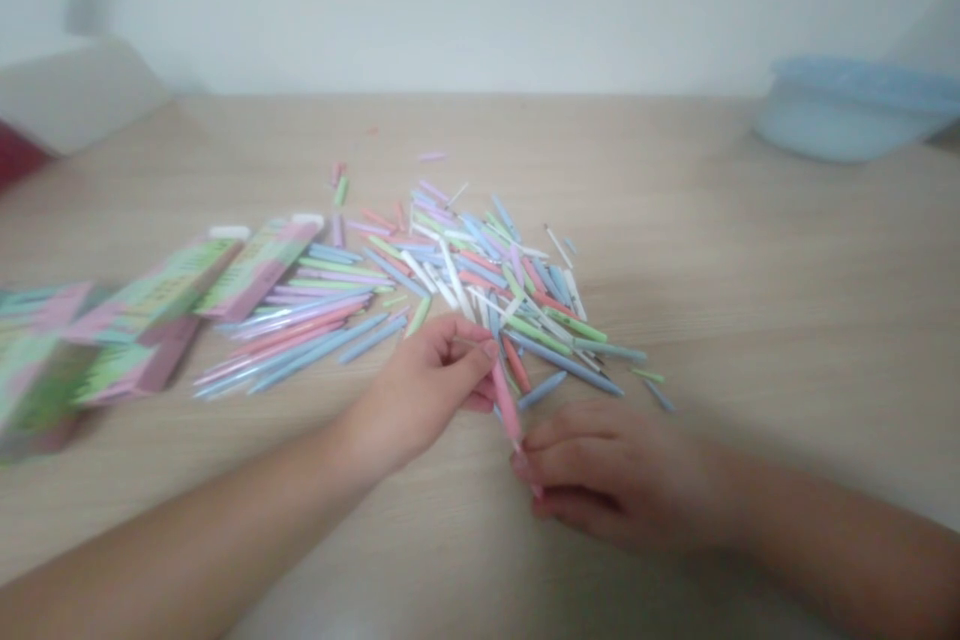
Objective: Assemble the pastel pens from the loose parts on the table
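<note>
Surface: light wood table (480, 150), loose pastel tubes (480, 290) mid-table, pink-green cartons (150, 295) left, pale blue tub (847, 110) far right.
Left hand (416, 395): pinching pink tube (506, 405) near its upper end.
Right hand (607, 475): curled, gripping its lower end.
Risk: a slack pinch could drop the tube and disturb the pile.

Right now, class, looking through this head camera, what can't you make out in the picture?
Head view:
- Pink stick: upper end hidden by the left hand, lower part by the right hand.
- Boxes: print too blurred to read; the leftmost is cut off by the left edge.
- Blue tub: blurred and cut off by the right edge; contents unclear.
- Dark red object: cut off by the left edge; kind unclear.
</note>
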`<state>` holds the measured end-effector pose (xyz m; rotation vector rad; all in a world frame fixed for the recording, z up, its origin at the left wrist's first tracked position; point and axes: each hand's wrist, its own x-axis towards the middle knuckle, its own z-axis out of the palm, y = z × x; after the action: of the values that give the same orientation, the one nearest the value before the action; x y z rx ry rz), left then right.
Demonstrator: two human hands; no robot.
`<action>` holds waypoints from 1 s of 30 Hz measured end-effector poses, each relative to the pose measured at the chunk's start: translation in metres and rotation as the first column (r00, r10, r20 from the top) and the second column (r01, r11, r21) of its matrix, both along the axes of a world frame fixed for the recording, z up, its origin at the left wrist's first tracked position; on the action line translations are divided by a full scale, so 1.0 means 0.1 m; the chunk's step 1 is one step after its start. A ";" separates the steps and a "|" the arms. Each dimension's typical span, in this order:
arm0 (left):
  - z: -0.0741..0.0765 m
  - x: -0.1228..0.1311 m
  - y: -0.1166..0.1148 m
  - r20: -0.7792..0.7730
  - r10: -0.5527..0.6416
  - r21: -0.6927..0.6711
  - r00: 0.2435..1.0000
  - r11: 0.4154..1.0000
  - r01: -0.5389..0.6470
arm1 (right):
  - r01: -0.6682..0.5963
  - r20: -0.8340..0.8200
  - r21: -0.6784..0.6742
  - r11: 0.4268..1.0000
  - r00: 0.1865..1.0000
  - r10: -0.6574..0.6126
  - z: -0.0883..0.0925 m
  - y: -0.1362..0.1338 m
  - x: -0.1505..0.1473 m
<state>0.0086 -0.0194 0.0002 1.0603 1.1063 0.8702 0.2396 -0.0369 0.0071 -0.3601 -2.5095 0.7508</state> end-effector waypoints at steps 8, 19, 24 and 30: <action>-0.03 0.03 -0.06 0.024 -0.075 -0.024 0.997 0.997 0.076 | 0.268 0.043 -0.224 0.937 0.963 -0.266 -0.08 -0.03 0.02; -0.03 0.11 -0.16 0.087 -0.141 -0.172 0.986 0.973 0.155 | 0.149 -0.008 -0.061 0.987 0.989 -0.150 -0.05 0.01 0.07; -0.03 -0.12 -0.09 -0.403 0.094 0.429 0.910 0.898 0.097 | 0.246 -0.118 0.096 0.965 0.965 -0.234 0.08 0.04 0.25; 0.09 -0.35 0.11 -0.846 0.411 0.521 0.340 0.498 0.693 | 0.385 -0.023 -0.042 0.922 0.922 -0.386 0.08 0.00 0.21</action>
<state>-0.0261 -0.0087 0.0087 2.8508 1.4224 0.5056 0.2606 -0.0374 0.0152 -0.8210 -2.2925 0.6358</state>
